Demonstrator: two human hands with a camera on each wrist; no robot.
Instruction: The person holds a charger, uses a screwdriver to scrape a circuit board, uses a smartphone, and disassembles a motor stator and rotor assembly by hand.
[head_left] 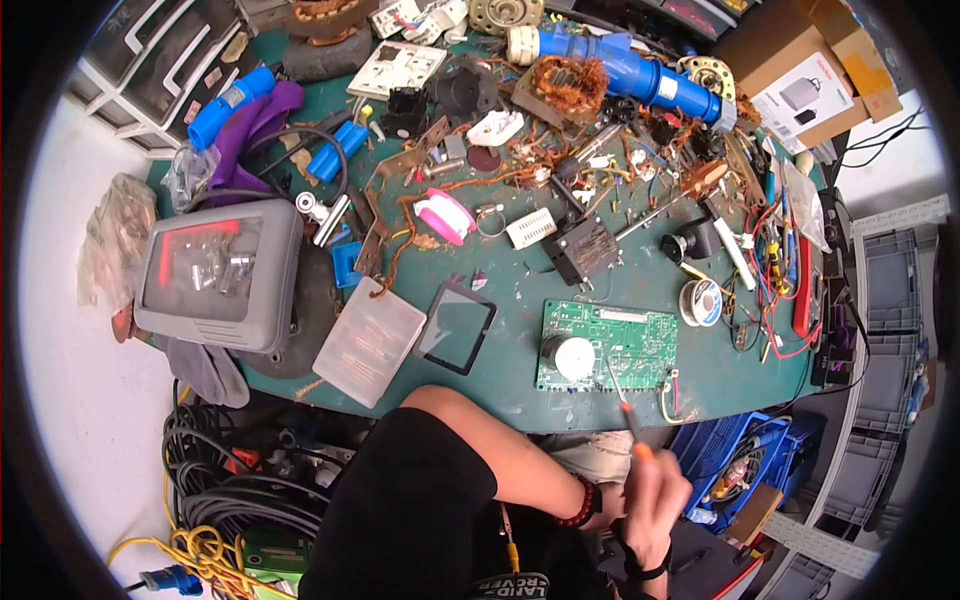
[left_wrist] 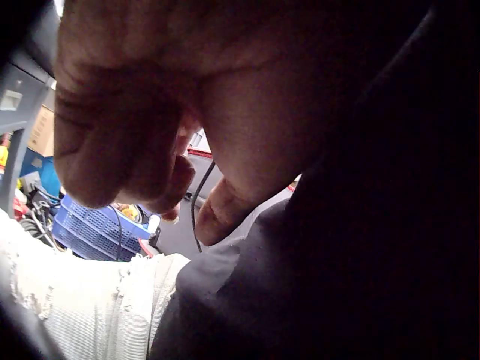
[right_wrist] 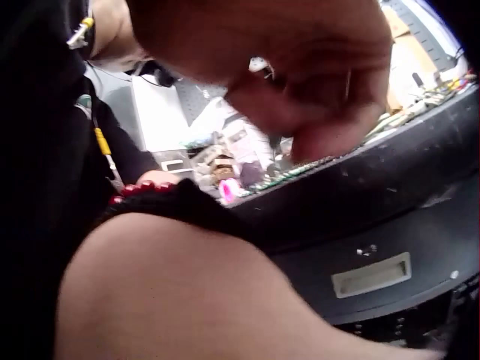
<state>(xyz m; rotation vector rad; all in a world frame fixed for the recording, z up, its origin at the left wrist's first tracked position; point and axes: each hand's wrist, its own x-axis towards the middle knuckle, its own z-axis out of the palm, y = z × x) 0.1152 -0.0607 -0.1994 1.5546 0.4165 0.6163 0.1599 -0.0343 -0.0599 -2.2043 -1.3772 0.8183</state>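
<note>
Shadow darkens the left hand [left_wrist: 169, 116], its loosely bent fingers apart from the thumb; the head view largely hides it behind the right hand [head_left: 655, 495], whose grip is clamped on one orange-handled tool [head_left: 629, 414]. Whether its tip touches the one circuit board [head_left: 642, 365] is unclear. That lies on the desk [head_left: 490, 400], at the right hand's eleven o'clock, one spool [head_left: 702, 301] at the board's two o'clock. Only the right wrist view shows a pale handle [right_wrist: 373, 275].

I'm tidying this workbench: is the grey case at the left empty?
Not empty: through the clear window of the grey case, shiny items show. How full it is, I cannot tell.
</note>
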